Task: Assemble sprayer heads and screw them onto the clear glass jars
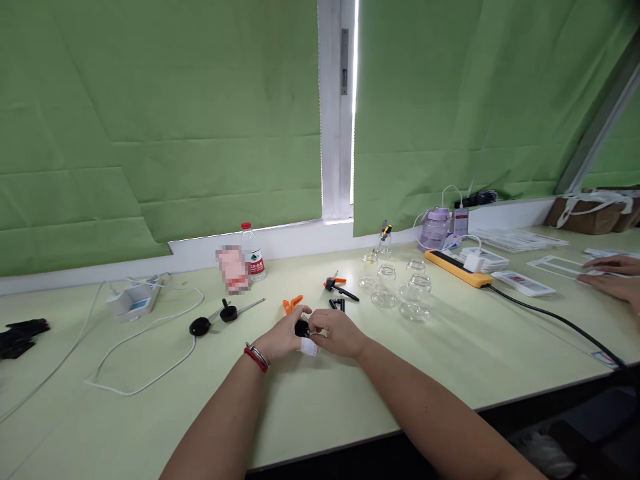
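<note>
My left hand is closed around a small round black part, with something white wrapped on one finger. My right hand pinches at the right side of the same part, its fingertips touching it. Just behind my hands lie an orange clip and a black clip. Farther back is an orange and black clamp. To the left rest two round black pieces with thin metal rods, one flat and one with a raised stem.
Several glass jars stand right of centre, near a yellow power strip and a purple bottle. A water bottle stands behind. White cables and a white socket block lie left. Another person's hands are at far right.
</note>
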`<state>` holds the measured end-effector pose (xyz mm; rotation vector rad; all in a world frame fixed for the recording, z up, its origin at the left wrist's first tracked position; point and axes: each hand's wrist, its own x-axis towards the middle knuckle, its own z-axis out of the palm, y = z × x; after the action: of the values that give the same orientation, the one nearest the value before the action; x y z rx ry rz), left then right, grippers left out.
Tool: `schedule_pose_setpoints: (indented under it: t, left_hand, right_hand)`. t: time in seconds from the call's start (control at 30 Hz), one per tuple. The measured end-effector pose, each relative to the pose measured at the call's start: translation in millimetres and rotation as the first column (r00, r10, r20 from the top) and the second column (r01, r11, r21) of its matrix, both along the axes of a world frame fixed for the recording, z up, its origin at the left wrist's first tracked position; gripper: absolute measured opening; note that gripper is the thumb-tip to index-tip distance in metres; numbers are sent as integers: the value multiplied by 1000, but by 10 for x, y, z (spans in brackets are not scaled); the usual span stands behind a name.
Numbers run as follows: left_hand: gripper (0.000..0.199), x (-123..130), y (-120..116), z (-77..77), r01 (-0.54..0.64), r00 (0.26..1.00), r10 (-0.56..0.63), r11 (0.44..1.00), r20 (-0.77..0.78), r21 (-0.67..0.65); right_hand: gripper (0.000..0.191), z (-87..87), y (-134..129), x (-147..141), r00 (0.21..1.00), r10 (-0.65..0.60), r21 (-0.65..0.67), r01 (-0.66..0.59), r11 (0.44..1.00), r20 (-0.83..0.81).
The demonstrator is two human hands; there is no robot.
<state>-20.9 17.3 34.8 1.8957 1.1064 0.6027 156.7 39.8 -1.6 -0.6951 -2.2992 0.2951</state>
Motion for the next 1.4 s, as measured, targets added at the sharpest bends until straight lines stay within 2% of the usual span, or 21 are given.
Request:
schedule_pose_setpoints:
  t: [0.53,0.9,1.4]
  left_hand:
    - [59,2,-8,15,17,1000,-17,1000,12,-1]
    - [66,3,4,-8,-4,1000,4,1000,8,-18]
    - [69,19,4,-37,-64,998,64,998,-11,19]
  right_hand:
    - [12,-6,-2,-1,1000,-2,-38,1,999,-27]
    - [13,-29,28,9,997,77,39,-77,996,2]
    - [12,-15,13,10,1000,29,50,-29,998,3]
